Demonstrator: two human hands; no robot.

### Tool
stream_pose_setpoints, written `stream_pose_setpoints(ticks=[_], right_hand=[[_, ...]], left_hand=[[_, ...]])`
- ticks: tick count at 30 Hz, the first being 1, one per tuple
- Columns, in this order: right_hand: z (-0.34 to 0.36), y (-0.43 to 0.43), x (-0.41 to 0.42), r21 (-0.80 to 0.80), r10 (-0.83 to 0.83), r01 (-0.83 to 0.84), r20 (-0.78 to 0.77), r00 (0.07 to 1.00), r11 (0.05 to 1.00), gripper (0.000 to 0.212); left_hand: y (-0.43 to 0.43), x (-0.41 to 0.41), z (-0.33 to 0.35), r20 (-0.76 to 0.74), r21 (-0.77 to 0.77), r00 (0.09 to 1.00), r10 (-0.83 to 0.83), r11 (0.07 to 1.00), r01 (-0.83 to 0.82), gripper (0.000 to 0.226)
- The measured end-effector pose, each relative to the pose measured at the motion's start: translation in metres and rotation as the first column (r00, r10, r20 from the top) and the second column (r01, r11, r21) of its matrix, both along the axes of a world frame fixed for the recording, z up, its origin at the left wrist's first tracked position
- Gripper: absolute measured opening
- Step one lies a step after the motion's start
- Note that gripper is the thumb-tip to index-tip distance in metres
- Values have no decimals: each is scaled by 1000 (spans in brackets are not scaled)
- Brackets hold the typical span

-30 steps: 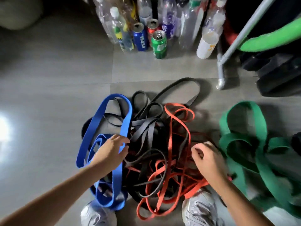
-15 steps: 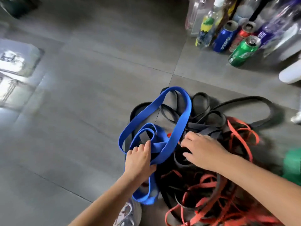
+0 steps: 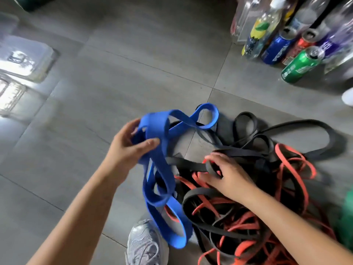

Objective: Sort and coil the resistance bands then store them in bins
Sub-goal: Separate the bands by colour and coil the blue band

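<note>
My left grip point(image 3: 129, 148) holds the blue band point(image 3: 162, 169) up off the floor point(image 3: 95, 111). The floor is wide open from 9 to 12 o'clock. My right grip point(image 3: 231, 178) pinches a black band point(image 3: 193, 166) on the tangled pile at 4 o'clock. Cans point(image 3: 298, 67) stand at 1 o'clock. A moment ago the blue band was lower, by the pile.

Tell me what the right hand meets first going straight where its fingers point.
Past the black band it grips, the right hand would likely meet the blue band hanging from the left hand; depth is unclear.
</note>
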State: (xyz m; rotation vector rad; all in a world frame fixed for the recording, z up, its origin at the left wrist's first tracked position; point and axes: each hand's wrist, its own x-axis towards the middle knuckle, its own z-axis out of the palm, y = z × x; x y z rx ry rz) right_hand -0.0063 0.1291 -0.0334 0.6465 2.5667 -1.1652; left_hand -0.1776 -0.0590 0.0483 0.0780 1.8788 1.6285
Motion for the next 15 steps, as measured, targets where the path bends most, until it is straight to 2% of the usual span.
stream_pose_setpoints(ticks=[2,3,5,7,11,13,15], right_hand=[[-4,0,5,171,198,-227,173,965,959,60],[-8,-1,9,256,290,-358,267,919,898,57],[-15,-4,19,319,375,-492,364,853,810,54],[-21,-6,30,324,406,-537,391,826,779,60],[-23,-9,44,310,388,-505,368,845,806,67],[-21,-10,45,287,364,-479,373,853,829,67],[-21,-11,43,278,359,-477,383,851,834,67]], left_hand=[[-3,-13,7,-50,-75,995,87,993,-90,53],[-5,-16,7,-114,-134,985,126,981,-141,49],[-9,-20,6,-313,-264,938,146,936,-234,38],[-16,-25,12,-507,-294,847,159,892,-344,36],[-34,-56,46,-710,-14,616,341,868,-497,40],[-39,-75,63,-776,6,553,303,881,-474,43],[-36,-86,62,-837,-50,506,209,891,-451,49]])
